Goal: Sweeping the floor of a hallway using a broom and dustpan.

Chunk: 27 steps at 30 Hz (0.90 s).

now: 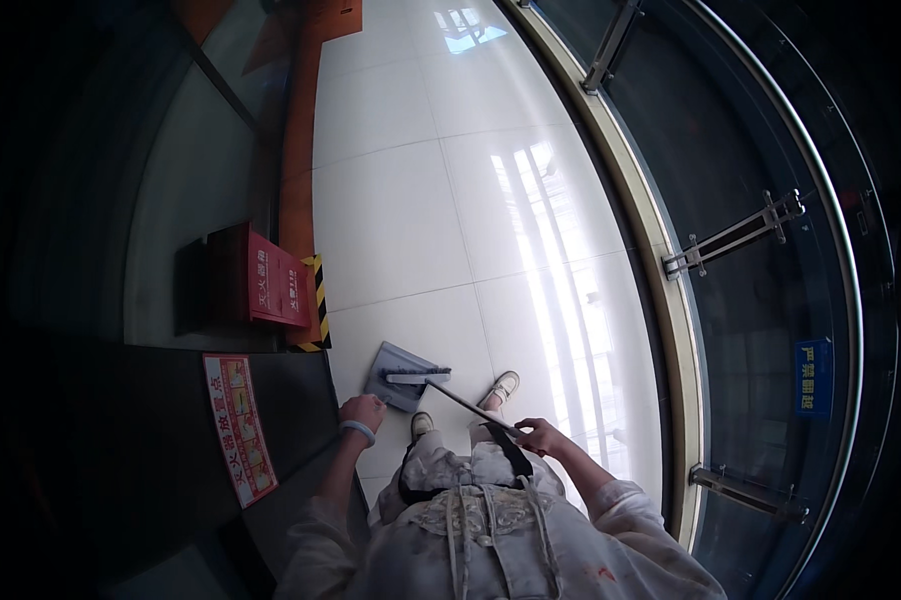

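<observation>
A grey dustpan (395, 362) rests on the floor in front of my feet. My left hand (363, 411), with a pale band at the wrist, is closed just above the pan's near left side. It appears to grip the dustpan's upright handle, which the fist mostly hides. My right hand (539, 437) is wrapped round the handle of a broom (466, 403). That handle slants down to the left, and the broom's light head with dark bristles lies across the dustpan. Whether any dirt is in the pan, I cannot tell.
Glossy pale floor tiles (391, 225) stretch ahead. On the left, a red fire extinguisher box (271, 282) stands by a black-and-yellow striped edge (321, 300). Along the right runs a glass barrier with a metal handrail (855, 300) and brackets (736, 235). My shoes (505, 385) are close to the dustpan.
</observation>
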Each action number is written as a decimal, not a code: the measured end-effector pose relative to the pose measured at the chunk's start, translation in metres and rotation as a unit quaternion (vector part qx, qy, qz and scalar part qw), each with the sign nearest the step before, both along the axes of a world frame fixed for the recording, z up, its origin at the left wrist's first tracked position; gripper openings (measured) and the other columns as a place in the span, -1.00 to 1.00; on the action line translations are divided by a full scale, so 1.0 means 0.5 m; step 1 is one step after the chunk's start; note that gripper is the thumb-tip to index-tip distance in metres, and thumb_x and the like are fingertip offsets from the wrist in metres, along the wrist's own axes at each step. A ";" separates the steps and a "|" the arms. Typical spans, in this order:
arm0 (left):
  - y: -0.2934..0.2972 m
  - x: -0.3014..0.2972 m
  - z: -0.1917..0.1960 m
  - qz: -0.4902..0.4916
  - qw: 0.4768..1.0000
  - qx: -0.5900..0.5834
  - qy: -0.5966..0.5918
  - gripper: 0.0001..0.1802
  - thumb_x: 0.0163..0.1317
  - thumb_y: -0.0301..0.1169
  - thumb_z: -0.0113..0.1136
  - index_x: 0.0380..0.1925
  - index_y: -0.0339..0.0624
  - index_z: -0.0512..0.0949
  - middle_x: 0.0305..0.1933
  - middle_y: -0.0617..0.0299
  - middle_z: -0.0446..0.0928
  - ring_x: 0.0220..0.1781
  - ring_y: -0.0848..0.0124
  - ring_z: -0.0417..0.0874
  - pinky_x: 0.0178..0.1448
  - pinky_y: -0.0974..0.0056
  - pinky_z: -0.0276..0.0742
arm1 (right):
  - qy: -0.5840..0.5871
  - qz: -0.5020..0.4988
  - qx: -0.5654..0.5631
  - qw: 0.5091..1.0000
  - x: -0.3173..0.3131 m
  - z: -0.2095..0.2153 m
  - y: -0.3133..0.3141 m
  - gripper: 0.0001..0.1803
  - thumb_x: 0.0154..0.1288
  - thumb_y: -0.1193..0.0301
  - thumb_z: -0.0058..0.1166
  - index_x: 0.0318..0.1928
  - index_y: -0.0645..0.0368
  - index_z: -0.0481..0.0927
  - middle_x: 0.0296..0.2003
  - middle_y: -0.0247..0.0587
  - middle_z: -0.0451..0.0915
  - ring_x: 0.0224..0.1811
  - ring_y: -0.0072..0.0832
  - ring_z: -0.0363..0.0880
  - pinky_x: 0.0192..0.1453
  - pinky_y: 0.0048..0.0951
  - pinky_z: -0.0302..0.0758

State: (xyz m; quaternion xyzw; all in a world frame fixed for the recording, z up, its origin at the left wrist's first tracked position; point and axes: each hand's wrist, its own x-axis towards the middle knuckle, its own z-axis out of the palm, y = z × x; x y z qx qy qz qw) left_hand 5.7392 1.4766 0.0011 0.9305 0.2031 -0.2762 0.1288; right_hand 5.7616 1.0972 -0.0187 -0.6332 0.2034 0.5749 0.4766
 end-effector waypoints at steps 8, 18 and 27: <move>-0.131 0.060 -0.001 -0.074 0.996 -0.056 -0.017 -0.80 -0.04 -0.16 0.13 -0.50 0.02 0.58 -0.43 0.11 0.57 -0.32 0.15 0.57 -0.19 0.16 0.47 | -0.062 -0.239 -0.054 0.968 0.045 0.014 -0.179 -0.45 0.08 0.60 -0.11 0.14 0.14 0.18 -0.65 -0.25 0.30 -0.77 -0.57 0.22 -0.79 -0.52 0.13; -0.353 0.200 -0.043 -0.156 0.982 -0.098 -0.042 -0.84 -0.04 -0.20 0.15 -0.52 0.01 0.57 -0.47 0.14 0.56 -0.35 0.16 0.57 -0.23 0.16 0.47 | -0.082 -0.287 -0.117 0.947 0.059 -0.057 -0.198 -0.50 -0.03 0.63 -0.03 0.02 0.29 0.24 -0.67 -0.20 0.34 -0.78 -0.49 0.32 -0.82 -0.47 0.19; -0.454 0.291 -0.047 -0.263 0.959 -0.089 -0.058 -0.83 -0.08 -0.19 0.19 -0.55 0.01 0.56 -0.48 0.12 0.56 -0.36 0.15 0.57 -0.26 0.16 0.46 | 0.066 -0.500 0.057 0.862 -0.078 0.034 -0.352 -0.47 0.07 0.62 -0.01 0.11 0.24 0.21 -0.66 -0.22 0.37 -0.79 -0.59 0.24 -0.81 -0.55 0.11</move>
